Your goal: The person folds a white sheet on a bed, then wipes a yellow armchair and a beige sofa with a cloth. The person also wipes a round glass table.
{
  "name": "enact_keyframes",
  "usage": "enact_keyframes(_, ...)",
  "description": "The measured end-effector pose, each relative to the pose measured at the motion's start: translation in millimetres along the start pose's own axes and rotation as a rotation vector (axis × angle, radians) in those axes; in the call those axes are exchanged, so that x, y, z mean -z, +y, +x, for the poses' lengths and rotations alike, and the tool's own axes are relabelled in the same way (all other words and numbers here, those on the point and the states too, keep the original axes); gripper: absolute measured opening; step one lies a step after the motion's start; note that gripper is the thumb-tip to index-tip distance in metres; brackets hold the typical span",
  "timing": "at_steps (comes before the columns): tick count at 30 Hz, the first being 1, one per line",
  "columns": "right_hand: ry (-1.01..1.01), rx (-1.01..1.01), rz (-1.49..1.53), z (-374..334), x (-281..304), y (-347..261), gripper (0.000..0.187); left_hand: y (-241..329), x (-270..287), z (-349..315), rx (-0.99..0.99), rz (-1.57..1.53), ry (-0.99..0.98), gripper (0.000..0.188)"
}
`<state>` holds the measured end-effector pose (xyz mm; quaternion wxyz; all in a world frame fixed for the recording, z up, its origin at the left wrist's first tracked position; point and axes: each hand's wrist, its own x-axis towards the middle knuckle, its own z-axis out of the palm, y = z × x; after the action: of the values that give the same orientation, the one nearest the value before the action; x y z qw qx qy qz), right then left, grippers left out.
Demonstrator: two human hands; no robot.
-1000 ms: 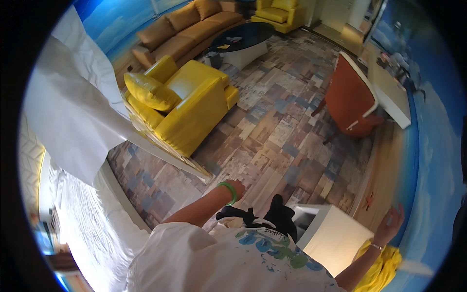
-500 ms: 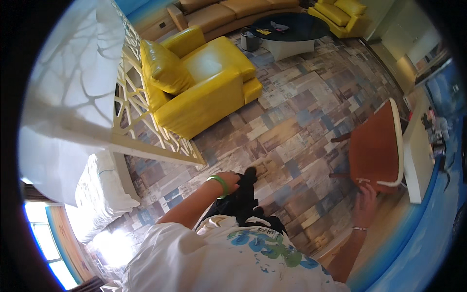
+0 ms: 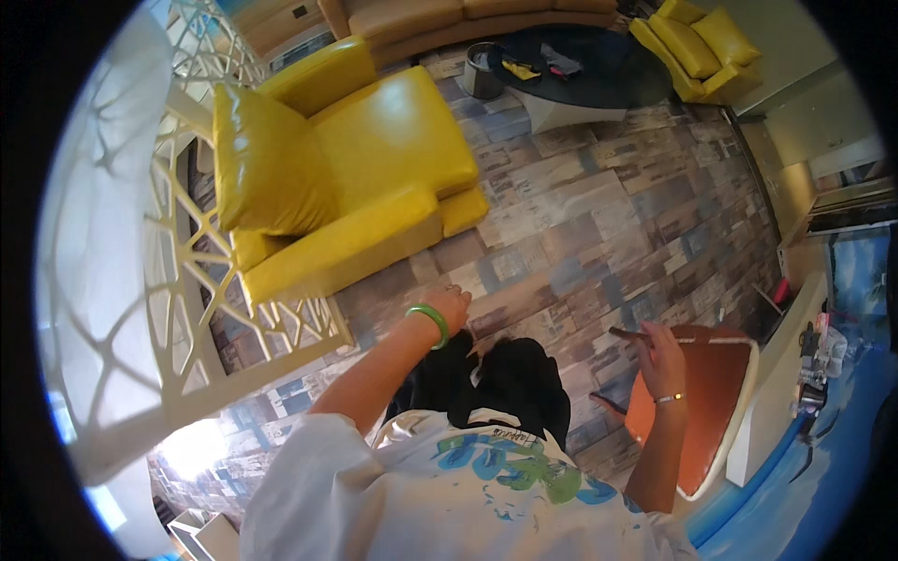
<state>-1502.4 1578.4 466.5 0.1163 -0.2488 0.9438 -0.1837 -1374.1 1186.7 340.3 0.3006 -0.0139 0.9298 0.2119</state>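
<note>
My left hand [image 3: 449, 307], below a green bangle [image 3: 432, 323], hangs in front of my dark trousers with its fingers loosely bent. Nothing shows in it. My right hand [image 3: 662, 357] has a thin bracelet at the wrist and loosely spread fingers, holding nothing that I can see. It overlaps the near left side of a reddish-brown chair [image 3: 709, 397] with a pale rim. Whether the fingers touch the chair cannot be told. Two brown chair legs point left toward the floor.
A yellow armchair [image 3: 388, 122] stands at the left beside a white lattice screen [image 3: 201, 245]. Farther off are a black oval table [image 3: 599, 75], a bin [image 3: 481, 73], a tan sofa [image 3: 412, 21] and another yellow armchair [image 3: 697, 51]. Right of the chair runs a white counter [image 3: 772, 393].
The view has shifted forward, bringing the yellow armchair and lattice screen closer. My right hand has moved from the chair's near edge to its left side. My left hand still hangs in front of me.
</note>
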Motion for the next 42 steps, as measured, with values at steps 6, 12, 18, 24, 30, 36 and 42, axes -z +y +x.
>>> enact_keyframes(6, -0.083, 0.177, -0.061, 195.8, 35.0, 31.6, 0.029, 11.7, 90.8, 121.7, -0.042, -0.243, 0.063, 0.047)
enact_keyframes(12, -0.164, 0.406, -0.082, 438.7, 35.0, 29.9, 0.025, -41.1, 146.7, 220.5, 0.287, -0.277, 0.088, 0.045)
enact_keyframes(18, -0.428, 0.579, -0.091, 627.1, -16.1, 5.2, 0.028, -58.8, 186.7, 305.4, 0.269, -0.417, 0.361, 0.042)
enact_keyframes(24, -0.601, 0.543, -0.175, 770.4, -116.8, 31.7, 0.026, -95.7, 228.0, 409.2, 0.254, -0.521, 0.239, 0.040)
enact_keyframes(30, -0.569, 0.320, 0.001, 892.0, -178.4, 75.5, 0.021, -156.8, 301.7, 506.3, 0.301, -0.502, 0.321, 0.035)
enact_keyframes(36, -0.377, 0.156, 0.015, 995.8, -237.0, 70.9, 0.037, -195.4, 356.1, 584.5, 0.381, -0.489, 0.280, 0.035)
enact_keyframes(42, -0.283, 0.308, -0.194, 1076.1, -309.1, 74.2, 0.046, -199.2, 348.5, 661.8, 0.456, -0.694, 0.290, 0.039)
